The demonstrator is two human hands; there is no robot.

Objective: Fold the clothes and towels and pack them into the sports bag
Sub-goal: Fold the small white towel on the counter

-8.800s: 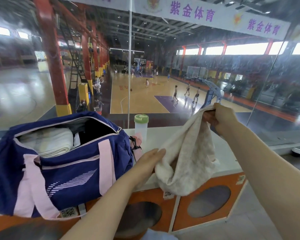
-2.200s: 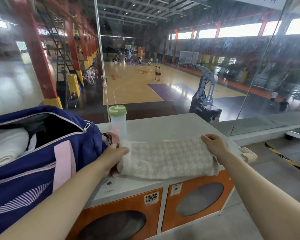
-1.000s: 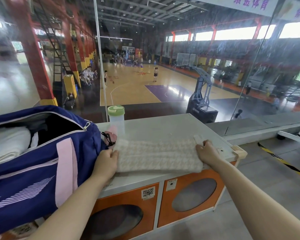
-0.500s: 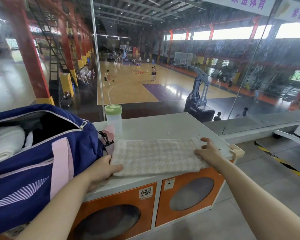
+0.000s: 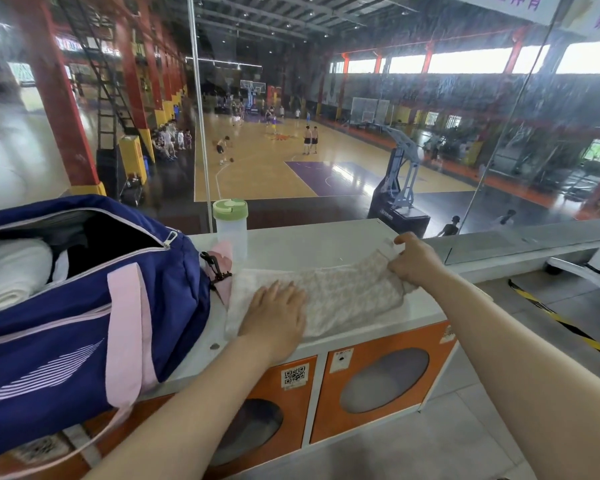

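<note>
Folding is under way. The left hand (image 5: 276,311) lies flat, pinning the towel (image 5: 340,296) on the table (image 5: 309,244) at centre frame; the right hand (image 5: 414,259) pinches its far end. Next, carry that end leftward, then pack into the open sports bag (image 5: 84,306) at left.

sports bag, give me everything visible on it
The sports bag is navy fabric with pink straps and pale diagonal stripes on its side. It sits on the white counter, left of the patterned towel. Its top zip is open, with a folded white towel inside. Neither hand touches it.
</note>
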